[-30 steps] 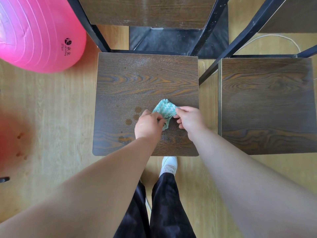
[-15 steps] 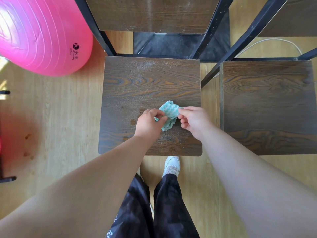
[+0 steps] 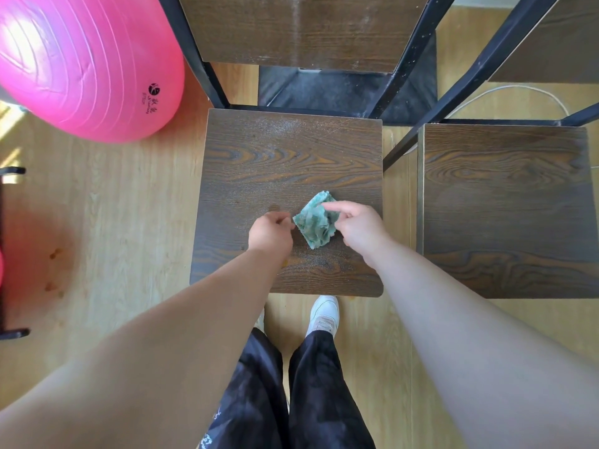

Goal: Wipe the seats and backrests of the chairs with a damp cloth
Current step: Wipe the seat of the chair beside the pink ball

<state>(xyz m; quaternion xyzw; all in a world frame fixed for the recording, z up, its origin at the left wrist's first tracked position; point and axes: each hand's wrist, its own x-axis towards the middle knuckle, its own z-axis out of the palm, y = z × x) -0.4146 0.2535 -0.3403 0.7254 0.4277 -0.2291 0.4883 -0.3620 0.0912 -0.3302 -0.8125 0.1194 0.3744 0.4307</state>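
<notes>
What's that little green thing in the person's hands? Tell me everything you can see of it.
It is a small cloth, teal-green with paler mottling, soft and crumpled, its edges wavy. Partly spread into a rough diamond, it sits over the dark wood-grain chair seat. The left hand pinches its left corner; the right hand holds its right side, forefinger stretched across it. Dampness cannot be told.

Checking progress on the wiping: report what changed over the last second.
The left hand and right hand drew apart, pulling the bunched cloth open into a flatter piece above the seat. Both still hold it at opposite sides, and the right forefinger now stretches across it. The seat, the second chair and the pink ball stayed put.
</notes>
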